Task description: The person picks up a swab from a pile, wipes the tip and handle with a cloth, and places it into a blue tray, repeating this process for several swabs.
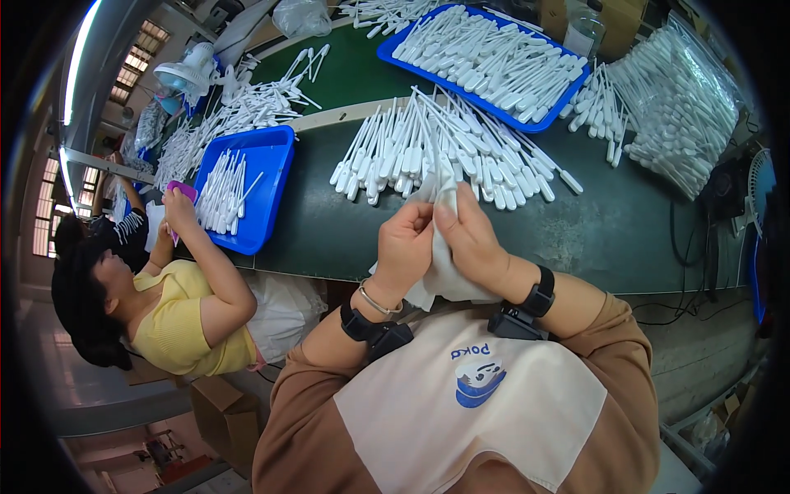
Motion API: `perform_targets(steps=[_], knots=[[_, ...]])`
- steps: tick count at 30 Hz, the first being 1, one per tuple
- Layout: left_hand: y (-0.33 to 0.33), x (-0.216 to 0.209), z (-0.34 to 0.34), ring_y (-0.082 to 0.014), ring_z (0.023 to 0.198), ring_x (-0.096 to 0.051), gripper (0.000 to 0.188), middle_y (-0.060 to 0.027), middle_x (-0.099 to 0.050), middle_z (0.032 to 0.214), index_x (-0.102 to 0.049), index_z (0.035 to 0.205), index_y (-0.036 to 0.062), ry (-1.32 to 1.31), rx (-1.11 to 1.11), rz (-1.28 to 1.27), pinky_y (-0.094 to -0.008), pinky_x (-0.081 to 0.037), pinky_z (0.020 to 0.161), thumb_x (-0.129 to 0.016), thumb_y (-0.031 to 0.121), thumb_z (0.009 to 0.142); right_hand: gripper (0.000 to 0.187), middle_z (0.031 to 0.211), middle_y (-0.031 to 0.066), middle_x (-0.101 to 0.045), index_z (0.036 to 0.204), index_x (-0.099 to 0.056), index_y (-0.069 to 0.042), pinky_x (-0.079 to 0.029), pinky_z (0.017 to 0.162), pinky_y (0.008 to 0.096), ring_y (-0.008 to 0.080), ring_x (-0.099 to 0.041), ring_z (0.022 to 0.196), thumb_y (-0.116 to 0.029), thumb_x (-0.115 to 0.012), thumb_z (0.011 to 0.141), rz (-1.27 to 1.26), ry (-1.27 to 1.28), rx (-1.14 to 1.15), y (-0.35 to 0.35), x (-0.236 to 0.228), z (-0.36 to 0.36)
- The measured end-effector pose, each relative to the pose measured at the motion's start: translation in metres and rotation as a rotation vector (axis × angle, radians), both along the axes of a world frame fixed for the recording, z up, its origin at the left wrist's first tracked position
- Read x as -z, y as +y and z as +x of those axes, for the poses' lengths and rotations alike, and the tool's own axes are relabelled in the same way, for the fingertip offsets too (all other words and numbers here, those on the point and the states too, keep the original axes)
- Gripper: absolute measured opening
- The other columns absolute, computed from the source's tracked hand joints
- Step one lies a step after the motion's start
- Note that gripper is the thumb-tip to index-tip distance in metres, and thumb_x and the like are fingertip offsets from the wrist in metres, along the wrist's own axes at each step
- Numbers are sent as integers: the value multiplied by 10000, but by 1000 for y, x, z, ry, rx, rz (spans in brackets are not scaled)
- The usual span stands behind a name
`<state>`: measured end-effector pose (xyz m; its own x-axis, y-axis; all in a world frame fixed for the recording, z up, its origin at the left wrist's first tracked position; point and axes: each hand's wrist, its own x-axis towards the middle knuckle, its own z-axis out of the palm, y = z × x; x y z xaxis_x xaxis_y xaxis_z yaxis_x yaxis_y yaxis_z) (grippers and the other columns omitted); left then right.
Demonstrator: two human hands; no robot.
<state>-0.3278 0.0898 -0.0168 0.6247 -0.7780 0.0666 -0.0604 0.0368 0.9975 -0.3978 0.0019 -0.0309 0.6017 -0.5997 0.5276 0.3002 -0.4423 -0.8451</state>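
Observation:
My left hand (405, 245) and my right hand (475, 239) are close together over the near edge of the table. Both are closed on a white cloth (451, 278), which hangs down between them. A folded part of it sticks up past my fingertips; whether a piece is wrapped inside, I cannot tell. Just beyond my hands, a fanned pile of white plastic sticks (403, 156), each with a thin stem and a wider rounded end, lies on the dark green tabletop (568, 230).
Similar sticks fill a blue tray (527, 125) behind the pile and partly fill another blue tray (276, 177) at left. A clear bag (679, 103) of them stands at right. At left, a person in yellow (185, 317) holds something purple. Loose cables (691, 280) hang at right.

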Motion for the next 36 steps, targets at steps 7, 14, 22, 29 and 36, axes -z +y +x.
perform_targets(steps=[7, 14, 22, 29, 36], knots=[[11, -5, -2, -106, 619, -555, 103, -104, -599, 714, -559, 852, -14, -611, 87, 60, -249, -446, 566, -557, 55, 776, 258, 760, 44, -541, 932, -497, -7, -426, 618, 250, 122, -511, 671, -248, -417, 890, 499, 107, -219, -9, -2, -4], [18, 19, -5, -147, 684, -583, 139, -65, -607, 832, -564, 929, 8, 205, 298, 16, -245, -464, 605, -509, 82, 825, 253, 818, 47, -578, 967, -500, -13, -442, 634, 238, 107, -537, 710, -246, -450, 881, 755, 162, -193, -30, -36, -15], [23, 27, 12, -105, 709, -561, 206, -55, -574, 908, -539, 1003, 25, 1052, 290, -81, -222, -468, 630, -474, 161, 863, 266, 834, 31, -580, 979, -511, -32, -445, 618, 221, 82, -542, 729, -272, -465, 874, 908, 54, -558, -2, -32, -13], [35, 19, 8, -71, 621, -527, 211, -57, -556, 912, -505, 1038, 11, 913, 380, 115, -177, -444, 538, -468, 117, 860, 257, 755, 16, -554, 929, -508, -40, -437, 574, 225, 78, -524, 645, -287, -459, 874, 1028, -136, -353, -31, -38, -15], [24, 9, 10, -108, 766, -556, 277, -86, -537, 964, -461, 1070, -13, 49, 180, 113, -208, -455, 688, -510, -12, 797, 206, 745, -4, -538, 923, -507, -46, -428, 611, 222, 64, -507, 671, -238, -443, 886, 933, 58, -286, -15, -24, -9]])
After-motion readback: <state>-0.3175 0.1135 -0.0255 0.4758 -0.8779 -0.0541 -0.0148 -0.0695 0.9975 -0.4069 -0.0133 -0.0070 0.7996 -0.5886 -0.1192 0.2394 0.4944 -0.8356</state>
